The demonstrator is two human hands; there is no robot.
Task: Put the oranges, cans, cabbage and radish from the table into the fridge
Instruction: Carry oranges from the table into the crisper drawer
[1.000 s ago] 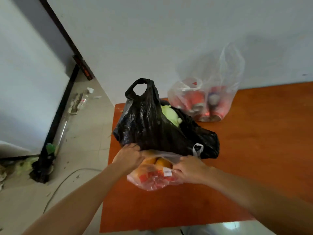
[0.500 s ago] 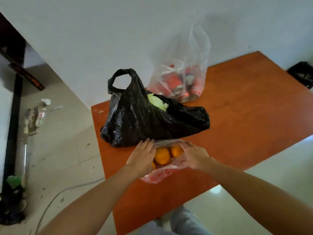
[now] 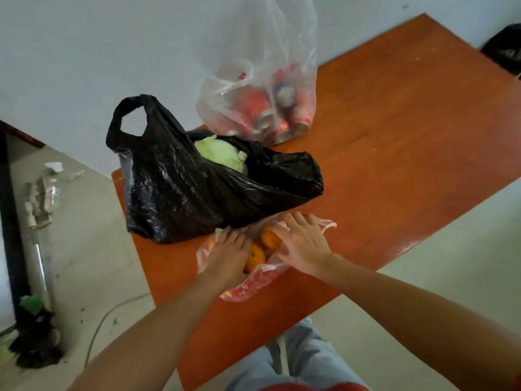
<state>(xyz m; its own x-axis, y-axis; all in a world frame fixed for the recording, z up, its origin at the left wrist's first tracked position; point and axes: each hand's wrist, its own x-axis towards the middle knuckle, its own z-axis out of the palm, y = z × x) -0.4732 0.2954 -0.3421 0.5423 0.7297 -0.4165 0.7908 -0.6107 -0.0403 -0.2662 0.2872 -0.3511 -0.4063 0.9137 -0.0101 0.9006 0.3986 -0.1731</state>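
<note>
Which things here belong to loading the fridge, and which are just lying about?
Job: oranges in the printed clear bag touched by the left hand and right hand; cans in the plain clear bag; cabbage in the black bag.
Lying about: plastic bottle, metal pipe and cable on the floor; dark bag beyond the table.

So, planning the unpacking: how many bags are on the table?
3: black bag at the left edge, can bag behind it, orange bag at the near edge. None seems hidden.
</note>
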